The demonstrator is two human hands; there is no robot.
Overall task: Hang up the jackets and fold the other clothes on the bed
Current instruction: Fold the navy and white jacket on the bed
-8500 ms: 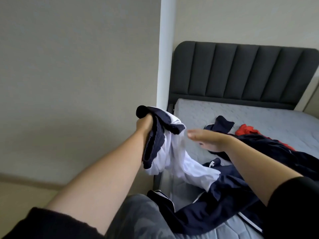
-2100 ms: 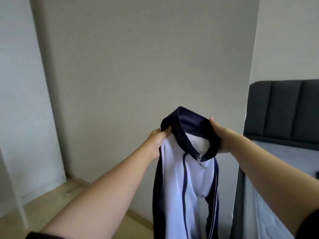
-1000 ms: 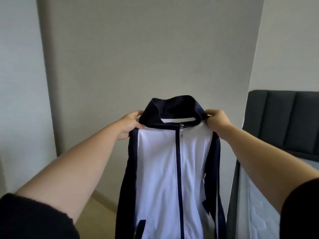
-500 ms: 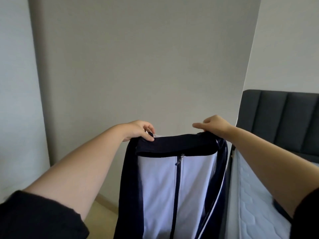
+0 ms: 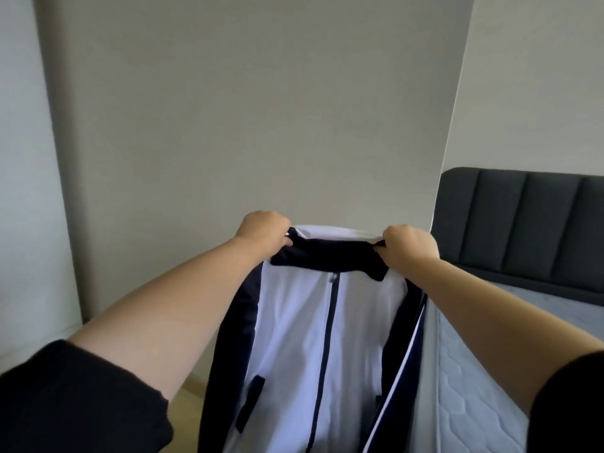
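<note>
So, my left hand and right hand clenched the jacket, collar between my fingers; not hung yet.

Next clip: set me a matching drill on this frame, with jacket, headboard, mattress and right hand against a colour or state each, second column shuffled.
Column one:
1. jacket
2. headboard
3. mattress
4. right hand

Column two:
a. light grey, quilted
b. grips one end of the collar
c. white with navy trim, zipped, hanging down
d. dark grey, padded panels

Pairs: 1-c, 2-d, 3-a, 4-b
</note>
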